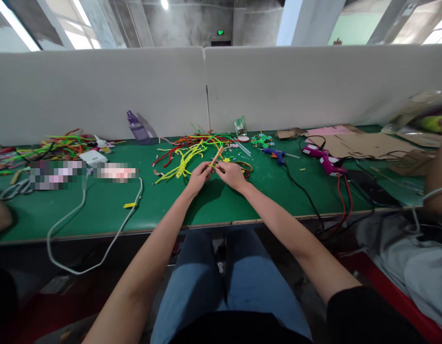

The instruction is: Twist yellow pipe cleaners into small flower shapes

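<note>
Both my hands meet over the green table (99,210), just in front of a heap of pipe cleaners (192,150) in yellow, red, green and orange. My left hand (198,178) is closed in a pinch on the lower end of a short orange pipe cleaner (217,155) that slants up and to the right. My right hand (231,174) is closed beside it and pinches the same piece, with a bit of yellow pipe cleaner at the fingertips.
A blue glue gun (274,154) and a pink glue gun (323,160) lie to the right with cables running off the edge. Cardboard sheets (364,143) sit far right. A purple bottle (136,127), a white charger (93,157) with cable, and another person's arm (437,177) are nearby.
</note>
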Tool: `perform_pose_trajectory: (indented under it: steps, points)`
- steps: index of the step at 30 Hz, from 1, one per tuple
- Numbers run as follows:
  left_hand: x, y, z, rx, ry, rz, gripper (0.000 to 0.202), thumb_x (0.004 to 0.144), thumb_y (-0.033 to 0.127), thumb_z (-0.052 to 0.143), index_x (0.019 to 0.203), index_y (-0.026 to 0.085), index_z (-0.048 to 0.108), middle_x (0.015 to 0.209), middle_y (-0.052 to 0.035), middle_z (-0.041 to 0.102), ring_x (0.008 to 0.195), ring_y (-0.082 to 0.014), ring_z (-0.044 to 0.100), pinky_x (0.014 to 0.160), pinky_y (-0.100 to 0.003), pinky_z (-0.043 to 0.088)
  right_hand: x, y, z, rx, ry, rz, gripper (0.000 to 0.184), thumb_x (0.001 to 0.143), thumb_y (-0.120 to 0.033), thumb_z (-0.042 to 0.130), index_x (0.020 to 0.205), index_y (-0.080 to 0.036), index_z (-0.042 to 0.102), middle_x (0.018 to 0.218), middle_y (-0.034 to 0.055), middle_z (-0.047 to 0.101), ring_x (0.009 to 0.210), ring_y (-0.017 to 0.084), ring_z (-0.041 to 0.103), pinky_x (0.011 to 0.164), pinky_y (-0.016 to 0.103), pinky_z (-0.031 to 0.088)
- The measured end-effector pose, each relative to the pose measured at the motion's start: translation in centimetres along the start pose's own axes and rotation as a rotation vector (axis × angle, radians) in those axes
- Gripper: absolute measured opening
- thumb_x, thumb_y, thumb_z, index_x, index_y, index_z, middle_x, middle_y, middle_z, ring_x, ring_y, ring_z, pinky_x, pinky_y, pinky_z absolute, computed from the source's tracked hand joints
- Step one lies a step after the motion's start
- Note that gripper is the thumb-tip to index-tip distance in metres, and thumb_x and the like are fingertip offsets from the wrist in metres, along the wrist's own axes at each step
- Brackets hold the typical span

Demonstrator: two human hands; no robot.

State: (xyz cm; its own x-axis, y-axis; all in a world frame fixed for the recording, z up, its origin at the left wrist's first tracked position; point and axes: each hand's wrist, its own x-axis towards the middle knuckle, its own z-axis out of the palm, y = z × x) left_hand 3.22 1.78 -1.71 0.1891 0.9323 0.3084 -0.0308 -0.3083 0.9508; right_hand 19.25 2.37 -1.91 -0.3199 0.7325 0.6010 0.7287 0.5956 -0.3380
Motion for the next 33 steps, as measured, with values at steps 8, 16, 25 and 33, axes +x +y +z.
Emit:
perform_pose_trajectory:
  steps: [8, 16, 25, 33]
  points:
    - [0.1, 0.0, -0.1, -0.035, -0.009, 0.001, 0.018, 0.083, 0.031, 0.057, 0.087, 0.015, 0.064, 0.068, 0.0008, 0.055, 0.048, -0.0066, 0.040, 0.045, -0.021, 0.030, -0.1, -0.1, -0.1, 0.028, 0.002, -0.025, 0.021, 0.090, -0.024, 0.048, 0.084, -0.019, 0.068, 0.089, 0.0062, 0.071, 0.077, 0.019, 0.062, 0.068, 0.026, 0.037]
    - [-0.1, 0.4, -0.9, -0.307, -0.093, -0.128, 0.021, 0.075, 0.027, 0.070, 0.090, 0.013, 0.068, 0.070, -0.0009, 0.058, 0.050, -0.0041, 0.041, 0.046, -0.018, 0.027, 0.8, 1.3, -0.2, 0.601, -0.123, 0.110, 0.019, 0.081, -0.030, 0.059, 0.078, -0.014, 0.069, 0.064, 0.0010, 0.063, 0.052, 0.010, 0.052, 0.053, 0.022, 0.038]
    - [-0.6, 0.8, -0.6, -0.296, -0.244, -0.241, 0.024, 0.070, 0.024, 0.075, 0.089, 0.010, 0.071, 0.070, -0.0044, 0.062, 0.051, -0.0038, 0.040, 0.048, -0.019, 0.028, 1.3, 3.9, -2.6, 0.812, -0.468, 0.297, 0.029, 0.073, -0.036, 0.068, 0.090, -0.014, 0.074, 0.061, 0.0004, 0.061, 0.046, 0.008, 0.048, 0.042, 0.020, 0.030]
    - [-0.9, 0.4, 0.0, 0.005, -0.283, -0.174, 0.030, 0.073, 0.032, 0.071, 0.094, 0.010, 0.071, 0.071, -0.0041, 0.064, 0.049, -0.0040, 0.037, 0.046, -0.021, 0.023, 1.6, 4.6, -2.9, 0.870, -0.259, 0.385, 0.022, 0.063, -0.027, 0.075, 0.078, -0.012, 0.071, 0.070, 0.0032, 0.066, 0.059, 0.010, 0.055, 0.053, 0.022, 0.040]
